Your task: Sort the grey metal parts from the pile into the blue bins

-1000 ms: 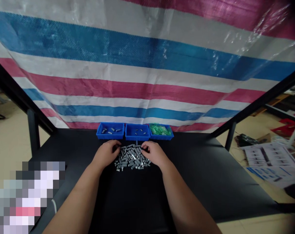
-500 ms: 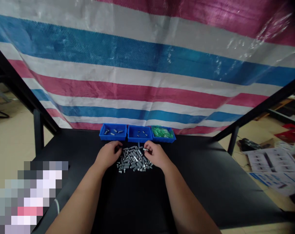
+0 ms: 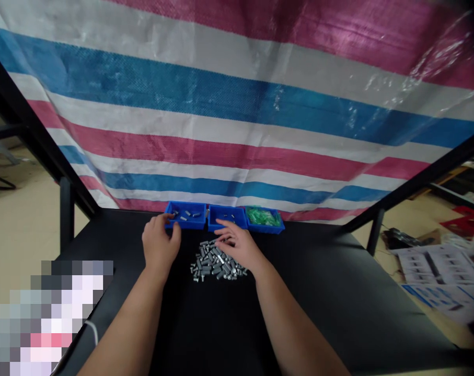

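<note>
My left hand [image 3: 161, 241] is at the near left corner of the left blue bin [image 3: 185, 225], thumb and fingers apart; its fingertips overlap the rim, and touch is unclear. A few grey metal cylinders lie in that bin. My right hand [image 3: 239, 244] hovers over the far right of a pile of metal cylinders and screws [image 3: 215, 263], fingers spread towards the middle blue bin [image 3: 217, 226], which has a few tiny metal pieces. A small silvery piece [image 3: 207, 213] shows at the gap between these bins; whether it rests there or is in the air, I cannot tell.
A right blue bin [image 3: 266, 228] holds green translucent pieces. The bins stand in a row at the back of the black table [image 3: 319, 292], before a striped plastic sheet [image 3: 229, 125]. Black frame bars slope down both sides. A white cable [image 3: 92, 331] lies at the left.
My left hand has moved left and forward from the pile to the left bin. My right hand, earlier pinching a small silvery cylinder, has moved left and spread its fingers.
</note>
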Tool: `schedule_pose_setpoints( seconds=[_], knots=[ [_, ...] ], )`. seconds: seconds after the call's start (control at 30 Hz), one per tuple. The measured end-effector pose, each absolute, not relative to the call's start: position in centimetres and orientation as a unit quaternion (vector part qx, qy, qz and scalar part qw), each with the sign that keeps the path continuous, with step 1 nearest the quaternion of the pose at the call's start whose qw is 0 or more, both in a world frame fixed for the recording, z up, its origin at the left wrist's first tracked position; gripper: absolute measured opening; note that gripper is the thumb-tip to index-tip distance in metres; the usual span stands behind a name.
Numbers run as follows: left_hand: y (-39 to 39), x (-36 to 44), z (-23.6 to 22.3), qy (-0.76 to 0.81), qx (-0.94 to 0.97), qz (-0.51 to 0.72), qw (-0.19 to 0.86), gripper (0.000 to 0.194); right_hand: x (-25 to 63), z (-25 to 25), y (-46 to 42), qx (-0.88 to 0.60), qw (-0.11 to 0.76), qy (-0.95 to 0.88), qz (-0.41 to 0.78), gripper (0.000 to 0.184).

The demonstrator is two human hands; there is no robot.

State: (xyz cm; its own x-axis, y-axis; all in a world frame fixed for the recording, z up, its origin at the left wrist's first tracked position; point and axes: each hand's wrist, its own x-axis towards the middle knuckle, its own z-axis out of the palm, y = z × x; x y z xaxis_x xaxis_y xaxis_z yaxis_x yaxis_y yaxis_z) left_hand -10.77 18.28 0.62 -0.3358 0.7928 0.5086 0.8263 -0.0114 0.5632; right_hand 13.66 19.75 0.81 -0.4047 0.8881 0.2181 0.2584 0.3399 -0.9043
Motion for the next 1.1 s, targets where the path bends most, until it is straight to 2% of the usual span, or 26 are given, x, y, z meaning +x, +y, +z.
schedule_pose_setpoints(
  seconds=[0.07,0.17,0.23,0.4,0.57,0.77,0.83,0.9,1.0,1.07,1.1],
  knots=[
    [18.2,-11.0,0.9,-0.705,-0.564,-0.429,0.037,0.023,13.6,0.5,19.7,-0.408,0.344,-0.742,0.405,0.050],
    [18.3,-11.0,0.8,-0.708,-0.566,-0.422,0.029,0.021,14.7,-0.1,19.6,-0.449,0.315,-0.766,0.335,0.022],
    [18.3,-10.9,0.6,-0.707,-0.571,-0.416,0.018,0.020,15.9,-0.4,19.6,-0.475,0.315,-0.771,0.284,0.013],
    [18.7,-10.6,-0.1,-0.664,-0.627,-0.407,-0.034,0.020,18.1,-0.6,19.8,-0.508,0.281,-0.783,0.222,0.020],
    [18.7,-10.0,-0.9,-0.589,-0.702,-0.378,-0.133,0.019,18.7,-1.4,19.8,-0.510,0.214,-0.795,0.249,0.020],
    [18.7,-9.3,-1.3,-0.562,-0.743,-0.311,-0.190,0.019,18.8,-1.7,19.9,-0.501,0.175,-0.796,0.291,0.020],
    [18.7,-9.2,-1.4,-0.563,-0.744,-0.303,-0.194,0.019,18.6,-1.5,20.0,-0.494,0.208,-0.790,0.298,0.018],
    [18.7,-9.2,-1.4,-0.565,-0.745,-0.299,-0.194,0.020,18.3,-1.2,20.2,-0.492,0.300,-0.769,0.277,0.019],
    [18.7,-9.2,-1.4,-0.569,-0.744,-0.294,-0.190,0.022,17.8,-0.9,20.5,-0.495,0.414,-0.724,0.242,0.039],
    [18.7,-9.2,-1.5,-0.572,-0.742,-0.293,-0.190,0.023,17.7,-1.0,20.5,-0.502,0.401,-0.731,0.231,0.048],
    [18.7,-9.2,-1.5,-0.573,-0.741,-0.293,-0.192,0.023,17.6,-1.1,20.5,-0.505,0.378,-0.743,0.225,0.046]
  ],
)
